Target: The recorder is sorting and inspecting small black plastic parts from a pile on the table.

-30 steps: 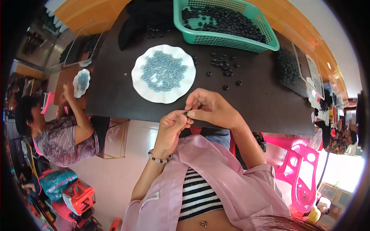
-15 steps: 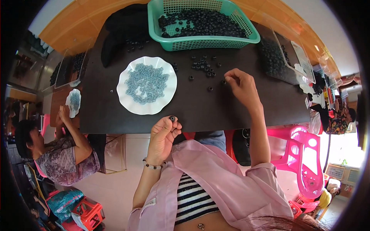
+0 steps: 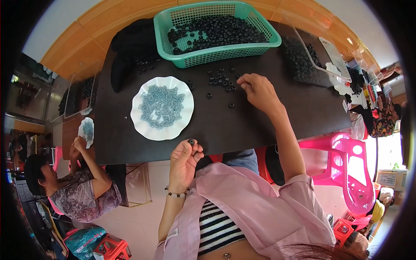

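My left hand [image 3: 184,164] is raised at the table's near edge, pinching a small black bead [image 3: 191,141] with its hole facing up. Over the table, my right hand [image 3: 258,92] has its thumb and forefinger closed together beside a scattered group of black beads [image 3: 220,80]. Whether anything is between those fingertips is hidden. One black bead [image 3: 231,105] lies apart, nearer to me. Left of the group, a white wavy-rimmed plate [image 3: 137,125] bears many tiny pale-blue translucent beads [image 3: 160,106].
A green basket [image 3: 186,62] with black beads stands at the far side. Black cloth [image 3: 130,47] lies left of it, a clear bin [image 3: 318,78] of black pieces to the right. A co-worker [image 3: 78,186] sits at left by another plate [image 3: 90,141]. A pink chair [image 3: 357,186] stands right.
My right hand has moved left and farther away, closer to the group of black beads. My left hand still holds its bead. The whole view has shifted slightly.
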`<state>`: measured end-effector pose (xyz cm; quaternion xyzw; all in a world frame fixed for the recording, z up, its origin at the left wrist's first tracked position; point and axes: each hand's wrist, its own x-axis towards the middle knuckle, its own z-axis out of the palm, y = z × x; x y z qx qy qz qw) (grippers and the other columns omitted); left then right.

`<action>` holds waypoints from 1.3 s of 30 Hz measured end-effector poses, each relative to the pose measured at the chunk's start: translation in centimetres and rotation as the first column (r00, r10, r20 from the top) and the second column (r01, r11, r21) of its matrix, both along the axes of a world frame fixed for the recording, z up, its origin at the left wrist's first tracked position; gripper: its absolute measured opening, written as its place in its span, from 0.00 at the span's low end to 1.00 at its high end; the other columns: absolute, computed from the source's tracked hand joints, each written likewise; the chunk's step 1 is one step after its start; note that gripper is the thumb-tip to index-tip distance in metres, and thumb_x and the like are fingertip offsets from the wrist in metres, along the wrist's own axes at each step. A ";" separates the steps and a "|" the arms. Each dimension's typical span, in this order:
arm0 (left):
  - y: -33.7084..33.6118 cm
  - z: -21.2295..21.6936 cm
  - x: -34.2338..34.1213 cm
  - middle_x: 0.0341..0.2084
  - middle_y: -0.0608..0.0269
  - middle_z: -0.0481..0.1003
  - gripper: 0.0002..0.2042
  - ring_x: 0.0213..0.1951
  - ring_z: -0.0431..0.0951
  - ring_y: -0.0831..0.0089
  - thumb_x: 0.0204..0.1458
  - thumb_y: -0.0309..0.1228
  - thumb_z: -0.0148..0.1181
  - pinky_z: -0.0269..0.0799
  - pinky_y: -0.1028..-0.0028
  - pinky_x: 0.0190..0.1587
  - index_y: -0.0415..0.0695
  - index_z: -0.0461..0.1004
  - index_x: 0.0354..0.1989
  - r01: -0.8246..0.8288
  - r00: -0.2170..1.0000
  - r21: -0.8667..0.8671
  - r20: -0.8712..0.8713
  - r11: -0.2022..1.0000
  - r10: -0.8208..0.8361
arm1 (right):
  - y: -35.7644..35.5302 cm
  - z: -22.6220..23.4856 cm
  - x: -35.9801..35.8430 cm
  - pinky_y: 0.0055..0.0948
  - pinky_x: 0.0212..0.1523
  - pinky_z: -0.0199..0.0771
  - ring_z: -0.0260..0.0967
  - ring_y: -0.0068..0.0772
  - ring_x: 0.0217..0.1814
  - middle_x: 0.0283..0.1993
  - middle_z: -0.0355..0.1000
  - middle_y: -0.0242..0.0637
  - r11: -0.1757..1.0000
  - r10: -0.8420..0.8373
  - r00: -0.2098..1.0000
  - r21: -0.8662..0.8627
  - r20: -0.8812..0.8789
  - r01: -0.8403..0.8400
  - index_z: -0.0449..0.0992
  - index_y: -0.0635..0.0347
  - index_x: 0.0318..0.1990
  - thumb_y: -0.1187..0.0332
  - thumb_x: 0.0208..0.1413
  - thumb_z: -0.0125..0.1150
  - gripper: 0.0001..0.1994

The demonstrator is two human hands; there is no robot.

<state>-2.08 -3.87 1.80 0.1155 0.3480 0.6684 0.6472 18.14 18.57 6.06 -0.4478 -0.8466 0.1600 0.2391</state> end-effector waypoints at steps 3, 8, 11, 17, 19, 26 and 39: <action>0.0 0.0 0.1 0.30 0.69 0.71 0.10 0.37 0.73 0.77 0.59 0.38 0.56 0.73 0.77 0.40 0.43 0.72 0.36 0.002 1.000 0.011 -0.006 1.000 -0.002 | 1.4 -0.3 -0.5 0.39 0.39 0.71 0.73 0.47 0.38 0.33 0.74 0.45 1.000 0.010 1.000 -0.004 -0.003 -0.010 0.78 0.60 0.37 0.76 0.51 0.55 0.07; -0.2 -0.1 0.2 0.30 0.69 0.71 0.10 0.38 0.73 0.77 0.60 0.38 0.55 0.73 0.77 0.40 0.43 0.73 0.36 0.007 1.000 0.017 -0.019 1.000 -0.007 | 3.6 -1.7 -2.0 0.37 0.38 0.72 0.74 0.46 0.37 0.34 0.75 0.46 0.999 0.039 0.999 0.002 -0.007 -0.039 0.78 0.61 0.37 0.76 0.51 0.56 0.08; -0.3 -0.7 0.1 0.31 0.67 0.73 0.11 0.37 0.74 0.76 0.59 0.37 0.56 0.74 0.76 0.40 0.41 0.74 0.38 -0.001 1.000 0.040 -0.002 0.999 0.001 | 4.0 -1.8 -3.1 0.42 0.40 0.72 0.73 0.48 0.38 0.34 0.75 0.45 0.998 0.041 0.999 -0.051 -0.013 -0.041 0.79 0.60 0.36 0.73 0.51 0.56 0.07; -0.2 -0.5 0.1 0.32 0.66 0.73 0.11 0.38 0.74 0.75 0.59 0.37 0.55 0.75 0.76 0.40 0.41 0.74 0.39 -0.002 1.000 0.046 0.004 0.999 0.002 | 3.8 -1.1 -4.5 0.37 0.37 0.73 0.75 0.43 0.36 0.32 0.77 0.42 0.994 -0.014 0.997 -0.110 0.071 0.022 0.78 0.62 0.35 0.70 0.49 0.61 0.07; -0.2 -0.4 0.1 0.31 0.67 0.72 0.10 0.38 0.73 0.75 0.60 0.37 0.54 0.74 0.75 0.39 0.42 0.73 0.37 0.000 1.000 0.031 -0.020 1.000 0.000 | 4.0 -1.5 -4.6 0.36 0.37 0.74 0.76 0.42 0.35 0.32 0.77 0.41 0.995 -0.020 0.994 -0.096 0.108 0.031 0.79 0.61 0.34 0.69 0.48 0.62 0.07; -0.3 -0.8 0.1 0.33 0.66 0.74 0.11 0.38 0.75 0.75 0.58 0.35 0.57 0.75 0.76 0.40 0.39 0.74 0.40 0.001 1.000 0.074 0.025 0.997 -0.003 | 3.7 -0.8 -4.4 0.33 0.35 0.74 0.76 0.36 0.34 0.29 0.77 0.38 0.988 0.016 0.999 -0.151 -0.047 -0.023 0.78 0.63 0.35 0.71 0.49 0.62 0.07; -0.1 -0.4 0.1 0.32 0.67 0.71 0.11 0.38 0.72 0.75 0.60 0.38 0.54 0.73 0.76 0.39 0.41 0.72 0.37 0.019 0.999 0.052 -0.041 0.998 -0.017 | -3.1 -0.1 -2.7 0.21 0.34 0.64 0.63 0.21 0.35 0.36 0.70 0.32 0.343 -0.416 0.387 -0.536 -0.823 -0.772 0.75 0.65 0.50 0.69 0.61 0.56 0.13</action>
